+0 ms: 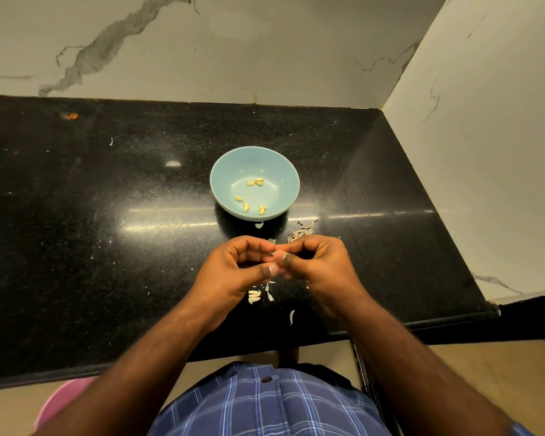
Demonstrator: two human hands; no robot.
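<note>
Black tabletop [107,215] beneath both hands. Just beyond the fingertips, a pale blue bowl [230,171] with five peeled cloves [255,182] inside. Left hand [233,269] and right hand [315,262] meeting tip to tip, fingers curled, pinching a small clove [272,252] between them, mostly hidden. Papery skins [301,231] just past the right hand; more scraps [255,295] under the left.

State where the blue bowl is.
In the head view, the blue bowl stands centrally on the black countertop, just beyond the left hand and right hand.
</note>
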